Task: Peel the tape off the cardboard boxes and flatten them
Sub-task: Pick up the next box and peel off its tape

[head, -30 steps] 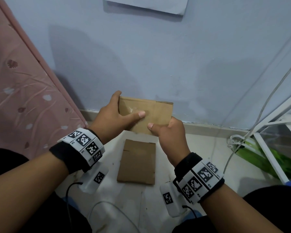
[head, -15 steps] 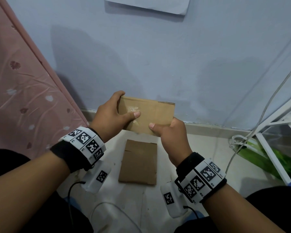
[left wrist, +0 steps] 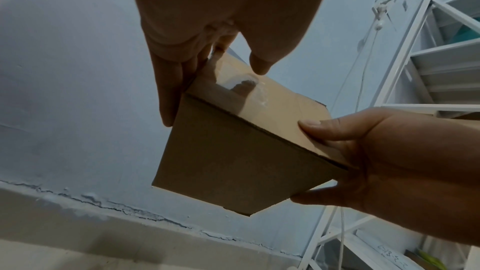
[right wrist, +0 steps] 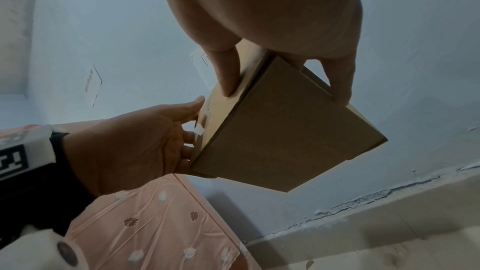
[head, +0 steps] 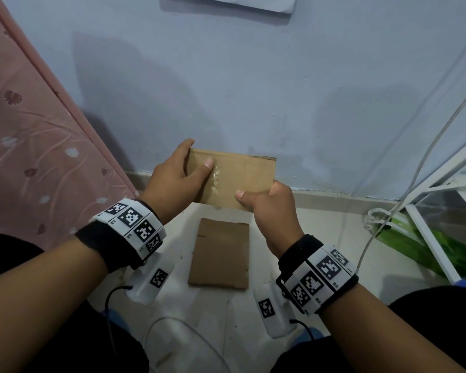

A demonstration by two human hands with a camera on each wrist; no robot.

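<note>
Both hands are holding a small cardboard box (head: 234, 181) up in front of the wall. The left hand (head: 178, 181) is gripping its left end, thumb pressing beside the clear tape (head: 215, 179); the right hand (head: 269, 205) is pinching the lower right corner. One flattened box (head: 219, 254) is lying on the floor below; this one's tape looks still stuck.

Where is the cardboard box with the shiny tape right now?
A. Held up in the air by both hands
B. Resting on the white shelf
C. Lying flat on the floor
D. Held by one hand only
A: the left hand and right hand each grip a side of the taped box, above the flattened cardboard on the floor.
</note>
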